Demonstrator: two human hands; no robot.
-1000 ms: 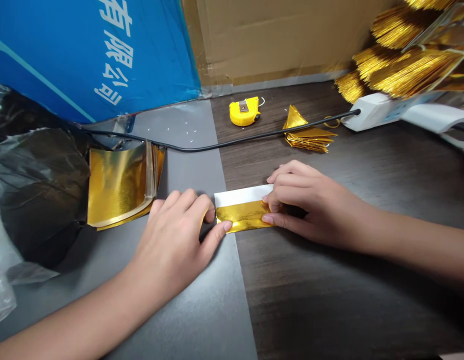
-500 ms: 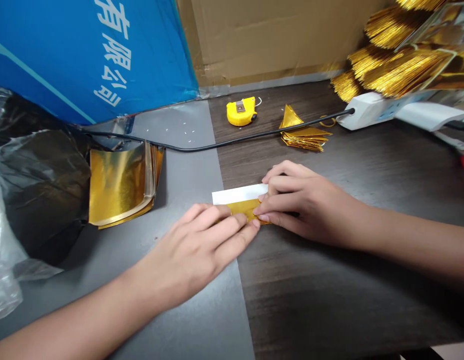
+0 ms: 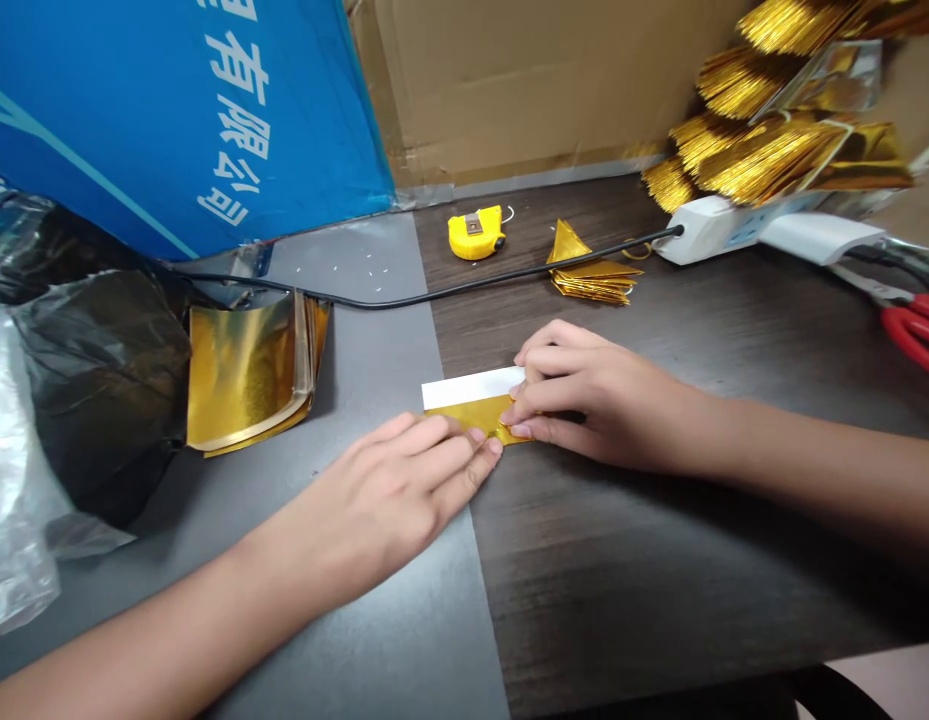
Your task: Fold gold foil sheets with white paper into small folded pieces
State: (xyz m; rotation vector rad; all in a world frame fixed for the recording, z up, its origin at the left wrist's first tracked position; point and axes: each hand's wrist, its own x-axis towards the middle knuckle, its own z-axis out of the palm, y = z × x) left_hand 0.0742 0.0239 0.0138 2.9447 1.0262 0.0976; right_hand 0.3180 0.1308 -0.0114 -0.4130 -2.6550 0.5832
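A sheet of gold foil paper (image 3: pixel 471 412) lies on the table, folded over lengthwise, with a white strip showing along its far edge. My left hand (image 3: pixel 411 475) rests on its near left edge, fingers stretched out and lying flat. At the sheet's right end is my right hand (image 3: pixel 584 400), its thumb and fingers pinched together on the paper. The paper's right end is hidden under those fingers. Farther back, a bundle of folded gold paper pieces (image 3: pixel 595 278) lies by the black cable (image 3: pixel 449 288).
A stack of gold sheets (image 3: pixel 243 375) sits at left beside a black plastic bag (image 3: pixel 104 390). Behind are a yellow tape measure (image 3: pixel 475 235), a blue box (image 3: pixel 299 120) and a cardboard box (image 3: pixel 539 90). Rightward stand a power strip (image 3: pixel 708 230), gold paper bundles (image 3: pixel 764 160) and red-handled scissors (image 3: pixel 914 325).
Both hands have shifted slightly; my left fingers have drawn back left, baring more gold along the fold. The view has turned a little right, showing more of the scissors.
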